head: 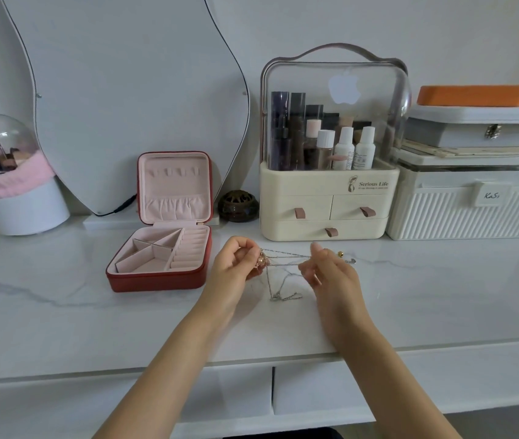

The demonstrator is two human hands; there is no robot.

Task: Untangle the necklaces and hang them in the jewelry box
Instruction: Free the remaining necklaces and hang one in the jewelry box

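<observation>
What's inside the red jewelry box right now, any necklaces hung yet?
The jewelry box stands open; its pink tray compartments, ring rolls and lid hooks look empty. Inside the gathered lid pocket is hidden. The necklaces are between both hands.

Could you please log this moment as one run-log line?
left hand: pinching necklaces | right hand: pinching chain | tangle: unresolved | jewelry box: open, nothing hung

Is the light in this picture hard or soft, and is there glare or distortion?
Head view: soft, even light with faint shadows under the hands; a bright reflected logo glares on the clear organizer; wide-angle distortion bends the table edge; the thin necklaces look slightly blurred.
</observation>
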